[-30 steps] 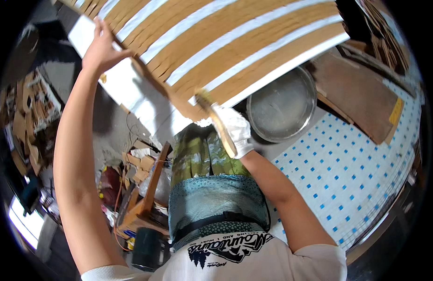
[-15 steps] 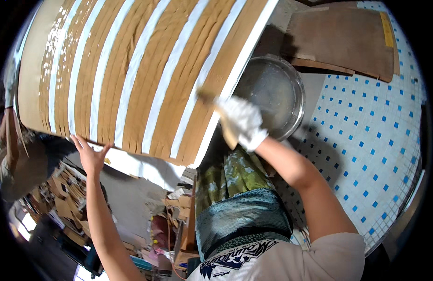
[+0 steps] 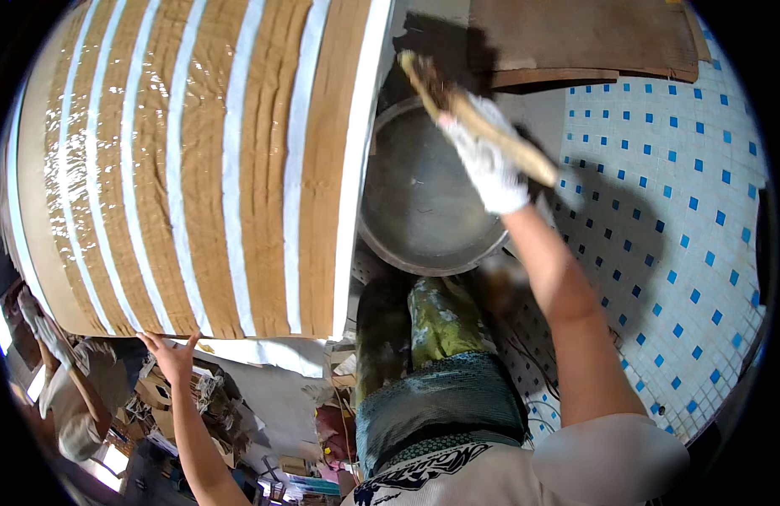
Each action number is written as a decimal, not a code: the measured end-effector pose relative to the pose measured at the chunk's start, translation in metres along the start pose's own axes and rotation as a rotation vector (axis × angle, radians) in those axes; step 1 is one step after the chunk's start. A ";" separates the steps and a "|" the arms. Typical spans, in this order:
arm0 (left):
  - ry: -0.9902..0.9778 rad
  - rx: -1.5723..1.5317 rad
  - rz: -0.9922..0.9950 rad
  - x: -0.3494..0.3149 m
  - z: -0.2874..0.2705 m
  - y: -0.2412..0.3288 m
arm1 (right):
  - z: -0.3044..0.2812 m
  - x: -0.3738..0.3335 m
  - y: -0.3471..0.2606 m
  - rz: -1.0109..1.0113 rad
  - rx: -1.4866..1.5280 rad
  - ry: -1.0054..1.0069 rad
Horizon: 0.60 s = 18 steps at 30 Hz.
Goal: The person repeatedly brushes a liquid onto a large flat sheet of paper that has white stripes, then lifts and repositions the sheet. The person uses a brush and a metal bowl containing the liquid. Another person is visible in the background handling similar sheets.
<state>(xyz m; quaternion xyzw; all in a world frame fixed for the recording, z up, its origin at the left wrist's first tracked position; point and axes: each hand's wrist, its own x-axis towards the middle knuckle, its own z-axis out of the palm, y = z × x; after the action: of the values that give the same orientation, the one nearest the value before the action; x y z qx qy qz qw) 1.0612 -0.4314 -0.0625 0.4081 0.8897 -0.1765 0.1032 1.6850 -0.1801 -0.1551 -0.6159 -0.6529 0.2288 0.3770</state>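
A large panel (image 3: pixel 322 169) with brown and white bands fills the upper left; its brown surface is wrinkled, and shiny as if wet toward the left. My bare left hand (image 3: pixel 169 356) touches the panel's near edge with fingers spread. In a white glove, my right hand (image 3: pixel 489 164) is closed round a brush (image 3: pixel 529 160) with a pale wooden handle and dark bristles. It holds the brush, tilted, above the right part of a round metal basin (image 3: pixel 380 244). Some cloudy liquid seems to lie in the basin.
Flat brown boards (image 3: pixel 575 38) lie at the upper right, beside a floor of white tiles with blue squares (image 3: pixel 660 219). Under the panel's near edge hangs a white sheet (image 3: pixel 272 354). Cardboard scraps (image 3: pixel 154 392) are heaped lower left, near another person's arm (image 3: pixel 82 388).
My right hand has carried the brush off the panel's right edge, to the right and over the basin. My left hand stays at the near edge. The view has turned, so the panel appears further left.
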 end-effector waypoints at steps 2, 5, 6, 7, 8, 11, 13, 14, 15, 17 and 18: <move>-0.056 0.000 -0.063 -0.003 -0.014 0.025 | -0.002 -0.053 0.008 0.172 0.113 -0.068; 0.031 -0.001 0.022 0.007 0.002 -0.011 | 0.012 -0.116 0.049 0.013 -0.321 -0.150; 0.052 0.007 0.039 0.011 0.009 -0.025 | 0.015 -0.114 0.043 0.140 -0.410 -0.298; 0.070 0.036 0.059 0.012 0.011 -0.027 | 0.021 -0.119 0.048 0.183 -0.386 -0.268; 0.085 0.067 0.082 0.009 0.007 -0.016 | 0.025 -0.124 0.052 0.229 -0.365 -0.239; 0.029 0.090 0.035 0.011 0.005 -0.018 | 0.030 -0.127 0.060 0.316 -0.486 -0.369; 0.061 0.095 0.069 0.013 0.010 -0.027 | 0.027 -0.136 0.070 0.204 -0.252 -0.180; 0.054 0.079 0.071 0.013 0.010 -0.026 | 0.023 -0.138 0.072 0.146 -0.132 -0.086; 0.048 0.062 0.073 0.015 0.010 -0.026 | 0.009 -0.142 0.073 0.029 -0.259 -0.058; 0.047 0.061 0.076 0.014 0.009 -0.022 | -0.015 -0.147 0.060 0.446 0.017 -0.127; 0.029 0.046 0.063 0.011 0.008 -0.021 | -0.012 -0.156 0.067 0.721 0.380 -0.031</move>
<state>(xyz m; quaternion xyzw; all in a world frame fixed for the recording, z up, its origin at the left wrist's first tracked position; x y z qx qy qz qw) 1.0384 -0.4391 -0.0684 0.4408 0.8734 -0.1879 0.0866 1.7303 -0.3258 -0.2315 -0.7213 -0.3469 0.4718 0.3699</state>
